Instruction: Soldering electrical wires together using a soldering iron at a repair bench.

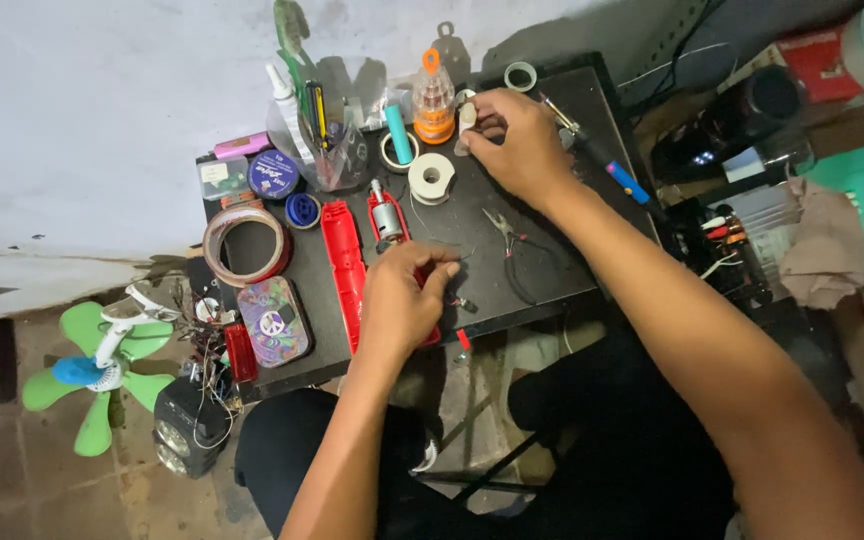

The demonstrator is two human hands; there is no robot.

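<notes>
**Two hands at work on a small black bench**

We look down on a black bench (552, 270) crowded with small parts and tools. Our left hand (404, 300) rests near the front edge, its fingers (432, 262) drawn together on a thin wire and on the red part beneath the palm; the hand hides exactly how that part is held. Just beyond it, a small grey motor (386, 220) sits in the same red holder. Beside it to the left lies a long red plastic shell (344, 270), running front to back.

Our right hand (517, 140) reaches to the back of the bench, fingers closed around a small pale object (466, 122). We cannot tell what that object is. Just left of it stands an orange and clear screwdriver-bit holder (434, 100), and nearer to us a white roll of tape (432, 178). A teal tube (398, 135) stands inside a smaller ring of tape.

Between the two hands lie small pliers (508, 240) with dark handles. A blue-handled soldering iron (602, 160) lies at the right, beyond the right wrist.

On the left side sit a wide roll of brown tape (245, 245), a patterned tin (274, 322) and a clear cup of pens and tools (317, 140). On the floor to the left, a green fan (102, 370) lies flat.
</notes>
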